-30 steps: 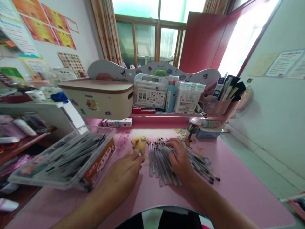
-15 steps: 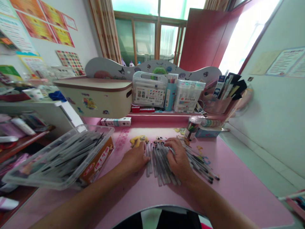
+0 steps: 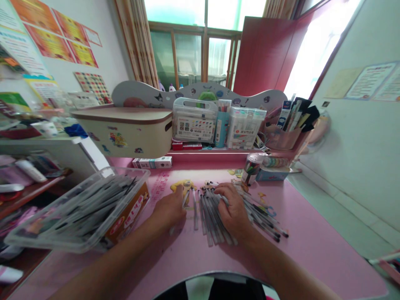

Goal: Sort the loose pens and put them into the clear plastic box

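My left hand (image 3: 170,208) is closed on one slim clear pen (image 3: 185,199), a little left of the bunch. A single pen (image 3: 195,210) lies on the desk between my two hands. My right hand (image 3: 231,210) rests with curled fingers on a bunch of grey translucent pens (image 3: 214,218), gripping its right side. Beyond that hand more dark-tipped pens (image 3: 264,221) are fanned out to the right. On the left stands a clear plastic box (image 3: 78,246) filled with similar pens.
The pink desk (image 3: 312,241) has a printed picture under my hands. Toward the back are a clear jar (image 3: 251,168) and a blue box (image 3: 272,173). A shelf holds a lidded cream bin (image 3: 131,133), clear marker cases (image 3: 193,125) and a pen holder (image 3: 281,135).
My left hand has moved left, away from the bunch, taking one pen along. A single pen stays where it lay beside the bunch. My right hand has hardly moved.
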### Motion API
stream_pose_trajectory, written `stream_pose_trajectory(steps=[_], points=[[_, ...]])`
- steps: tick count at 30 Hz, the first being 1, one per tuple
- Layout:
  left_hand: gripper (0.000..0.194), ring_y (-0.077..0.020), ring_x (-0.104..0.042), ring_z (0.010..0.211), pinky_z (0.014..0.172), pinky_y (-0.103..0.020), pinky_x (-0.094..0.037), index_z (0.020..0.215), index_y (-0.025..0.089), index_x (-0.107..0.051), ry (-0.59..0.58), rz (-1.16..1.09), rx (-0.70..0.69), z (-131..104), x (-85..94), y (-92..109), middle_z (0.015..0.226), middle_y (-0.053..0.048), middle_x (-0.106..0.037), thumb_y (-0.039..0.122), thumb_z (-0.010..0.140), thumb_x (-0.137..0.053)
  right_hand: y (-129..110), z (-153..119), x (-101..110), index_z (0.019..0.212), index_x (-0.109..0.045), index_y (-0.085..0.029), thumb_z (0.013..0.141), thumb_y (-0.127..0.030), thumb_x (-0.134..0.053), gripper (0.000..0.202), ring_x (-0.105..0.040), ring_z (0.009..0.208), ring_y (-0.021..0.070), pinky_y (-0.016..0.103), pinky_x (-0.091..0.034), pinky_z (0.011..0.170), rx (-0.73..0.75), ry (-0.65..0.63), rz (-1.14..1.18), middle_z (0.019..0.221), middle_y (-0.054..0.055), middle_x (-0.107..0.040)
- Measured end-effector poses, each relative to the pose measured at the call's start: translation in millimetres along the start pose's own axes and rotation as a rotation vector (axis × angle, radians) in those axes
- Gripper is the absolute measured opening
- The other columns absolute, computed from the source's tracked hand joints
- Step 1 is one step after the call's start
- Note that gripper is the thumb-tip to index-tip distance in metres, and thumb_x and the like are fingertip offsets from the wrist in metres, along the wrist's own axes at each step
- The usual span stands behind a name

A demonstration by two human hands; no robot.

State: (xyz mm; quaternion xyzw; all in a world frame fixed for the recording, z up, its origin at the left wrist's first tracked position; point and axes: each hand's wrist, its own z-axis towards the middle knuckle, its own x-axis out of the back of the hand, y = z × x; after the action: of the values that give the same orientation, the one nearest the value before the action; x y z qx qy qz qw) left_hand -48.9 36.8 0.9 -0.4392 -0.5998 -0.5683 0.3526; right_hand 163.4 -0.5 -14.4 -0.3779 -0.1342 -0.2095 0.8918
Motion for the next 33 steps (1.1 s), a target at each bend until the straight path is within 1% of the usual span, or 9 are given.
stream_pose_trajectory(steps=[3,6,8,11,15,18,22,27,33], points=[[0.067,-0.0272,-0.067,0.08,0.069,-0.032,-0.043,0.134,0.015,-0.05,0.034,-0.152,-0.063,-0.2,10.0,8.3,0.083,-0.008,-0.069,0.02,0.069,-0.062,-2.6,0.4,0.9,0.104,-0.061,-0.021,0.086,-0.007,-0.045,0.028,-0.059,0.1,0.0222,0.037,-0.046,0.092,-0.027,-0.005,0.04,0.103,0.007,-0.063],[0.046,-0.0185,-0.06,0.064,0.06,-0.028,-0.042,0.116,0.015,-0.06,-0.062,-0.603,-0.152,-5.7,17.7,26.3,0.072,0.0,-0.061,0.025,0.071,-0.06,-8.5,1.5,2.1,0.109,-0.061,-0.022,0.093,-0.017,-0.048,0.021,-0.06,0.093,0.0202,0.034,-0.047,0.086,-0.14,-0.077,0.158,0.101,0.005,-0.064],[0.032,-0.016,-0.058,0.061,0.059,-0.027,-0.044,0.099,0.015,-0.063,-0.152,-0.916,-0.16,-11.7,17.8,39.5,0.071,0.0,-0.06,0.029,0.07,-0.063,-12.4,2.2,2.7,0.112,-0.06,-0.021,0.096,-0.022,-0.047,0.02,-0.061,0.091,0.0191,0.033,-0.047,0.084,-0.218,-0.173,0.288,0.1,0.005,-0.065],[0.028,-0.0157,-0.058,0.064,0.059,-0.026,-0.046,0.09,0.015,-0.065,-0.138,-1.145,-0.182,-19.9,11.2,52.8,0.073,-0.001,-0.063,0.035,0.07,-0.07,-14.1,2.6,2.7,0.119,-0.058,-0.021,0.098,-0.026,-0.05,0.023,-0.06,0.077,0.016,0.028,-0.047,0.074,-0.28,-0.305,0.411,0.089,0.001,-0.065],[0.028,-0.0115,-0.05,0.057,0.054,-0.023,-0.04,0.086,0.015,-0.067,-0.008,-1.177,-0.205,-23.2,-1.9,53.3,0.063,0.002,-0.057,0.042,0.078,-0.069,-11.2,3.5,3.2,0.114,-0.062,-0.02,0.094,-0.015,-0.048,0.025,-0.055,0.066,0.014,0.027,-0.044,0.067,-0.274,-0.331,0.295,0.079,-0.001,-0.062],[0.033,-0.0101,-0.043,0.052,0.05,-0.022,-0.034,0.083,0.016,-0.066,0.028,-1.129,-0.238,-22.3,-10.6,47.8,0.056,0.005,-0.047,0.048,0.085,-0.063,-10.9,3.9,3.5,0.104,-0.065,-0.019,0.092,-0.012,-0.047,0.023,-0.058,0.076,0.0175,0.03,-0.044,0.075,-0.212,-0.32,0.16,0.084,0.003,-0.065],[0.03,-0.011,-0.047,0.052,0.05,-0.022,-0.037,0.087,0.016,-0.065,0.067,-1.056,-0.277,-23.8,-16.9,44.9,0.061,0.004,-0.053,0.046,0.088,-0.059,-12.3,1.3,0.3,0.101,-0.065,-0.02,0.093,-0.012,-0.046,0.023,-0.061,0.089,0.0218,0.034,-0.045,0.082,-0.189,-0.33,0.086,0.096,0.007,-0.067],[0.025,-0.0115,-0.049,0.053,0.051,-0.023,-0.039,0.088,0.017,-0.063,0.099,-1.049,-0.323,-29.0,-15.3,46.2,0.064,0.003,-0.055,0.041,0.09,-0.056,-14.8,0.7,-3.0,0.101,-0.067,-0.022,0.099,-0.018,-0.043,0.025,-0.061,0.086,0.0209,0.034,-0.046,0.083,-0.218,-0.354,0.158,0.09,0.006,-0.067],[0.025,-0.0117,-0.048,0.055,0.052,-0.023,-0.039,0.088,0.017,-0.061,0.103,-1.025,-0.33,-32.3,-14.6,42.5,0.063,0.003,-0.054,0.041,0.091,-0.056,-19.1,3.9,-0.8,0.104,-0.071,-0.023,0.098,-0.02,-0.045,0.027,-0.061,0.082,0.0185,0.03,-0.045,0.078,-0.24,-0.365,0.316,0.087,0.003,-0.067]])
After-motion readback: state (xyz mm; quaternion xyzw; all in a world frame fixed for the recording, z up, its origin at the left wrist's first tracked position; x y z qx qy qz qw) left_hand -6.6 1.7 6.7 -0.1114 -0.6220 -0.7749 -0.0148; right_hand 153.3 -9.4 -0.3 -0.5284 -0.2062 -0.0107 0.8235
